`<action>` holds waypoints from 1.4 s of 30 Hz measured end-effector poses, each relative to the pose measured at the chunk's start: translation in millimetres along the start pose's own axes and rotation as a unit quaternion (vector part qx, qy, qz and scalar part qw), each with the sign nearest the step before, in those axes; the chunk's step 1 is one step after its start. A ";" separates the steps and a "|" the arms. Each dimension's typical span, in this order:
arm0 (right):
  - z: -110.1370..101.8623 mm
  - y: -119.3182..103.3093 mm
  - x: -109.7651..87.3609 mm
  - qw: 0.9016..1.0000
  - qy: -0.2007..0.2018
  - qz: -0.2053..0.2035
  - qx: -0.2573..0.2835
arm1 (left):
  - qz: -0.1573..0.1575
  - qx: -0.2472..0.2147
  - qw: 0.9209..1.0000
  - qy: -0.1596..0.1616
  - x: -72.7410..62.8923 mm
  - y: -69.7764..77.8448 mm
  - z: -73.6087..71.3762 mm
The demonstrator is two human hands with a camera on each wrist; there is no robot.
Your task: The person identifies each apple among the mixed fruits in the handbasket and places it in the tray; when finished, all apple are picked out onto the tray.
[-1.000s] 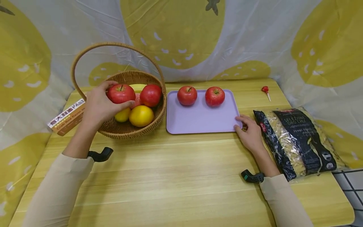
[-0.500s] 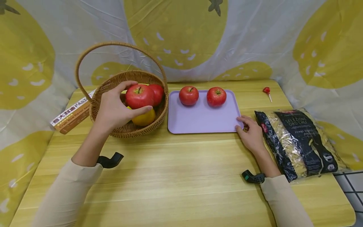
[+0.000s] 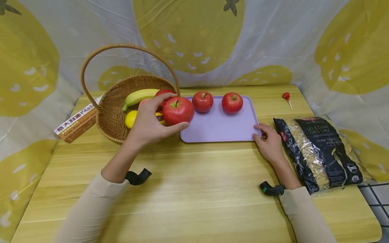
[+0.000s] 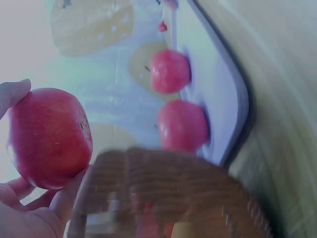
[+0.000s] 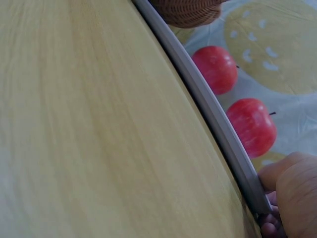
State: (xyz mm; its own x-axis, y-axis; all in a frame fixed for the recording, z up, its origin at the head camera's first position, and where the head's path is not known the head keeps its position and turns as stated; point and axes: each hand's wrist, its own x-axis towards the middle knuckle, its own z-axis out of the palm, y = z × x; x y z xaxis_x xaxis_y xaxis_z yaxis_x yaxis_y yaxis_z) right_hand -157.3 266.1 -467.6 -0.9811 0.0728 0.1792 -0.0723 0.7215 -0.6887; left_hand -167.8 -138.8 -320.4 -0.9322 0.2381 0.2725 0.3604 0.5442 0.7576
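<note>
In the head view my left hand (image 3: 149,123) grips a red apple (image 3: 178,111) between thumb and fingers, held up by the basket's right rim and the tray's left end. The left wrist view shows this apple (image 4: 49,139) from the side. My right hand (image 3: 268,141) pinches the near right corner of a lilac tray (image 3: 218,125); the right wrist view has the thumb above the tray's edge (image 5: 218,121). Two more apples, one left (image 3: 202,102) and one right (image 3: 232,103), sit along the tray's back. The wicker basket (image 3: 110,118) holds a banana (image 3: 141,96), a lemon (image 3: 130,118) and other fruit partly behind my left hand.
A pasta box (image 3: 79,119) lies left of the basket, partly behind it. On the right are a bag of penne (image 3: 319,152) and, farther back, a red lollipop (image 3: 286,98). The basket's tall handle (image 3: 130,46) arches upward. A fruit-print cloth (image 3: 258,40) hangs behind the wooden table (image 3: 197,189).
My left hand has carried the apple rightward from above the basket to the tray's left end, uncovering the banana and lemon. The right hand stays at the tray's corner.
</note>
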 end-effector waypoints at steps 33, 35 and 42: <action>2.2 1.7 -0.2 1.000 0.006 0.004 0.012 | -0.102 0.001 0.992 -0.076 19.3 -23.4 117.8; 2.2 1.4 -0.3 1.000 0.006 0.006 0.011 | -0.110 -0.003 0.991 -0.080 19.8 -28.2 120.3; 0.3 0.3 0.6 1.000 0.005 -0.001 0.008 | -0.121 -0.025 0.989 -0.084 20.1 -40.0 126.3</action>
State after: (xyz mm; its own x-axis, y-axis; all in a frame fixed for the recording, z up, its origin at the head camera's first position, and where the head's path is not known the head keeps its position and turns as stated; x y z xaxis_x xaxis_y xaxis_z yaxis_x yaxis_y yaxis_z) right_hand -157.9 266.1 -467.9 -0.9790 0.0791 0.1881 -0.0770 0.7105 -0.6995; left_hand -196.8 -54.1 -420.1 -0.9709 0.2384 -0.0202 0.1210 0.5620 0.8182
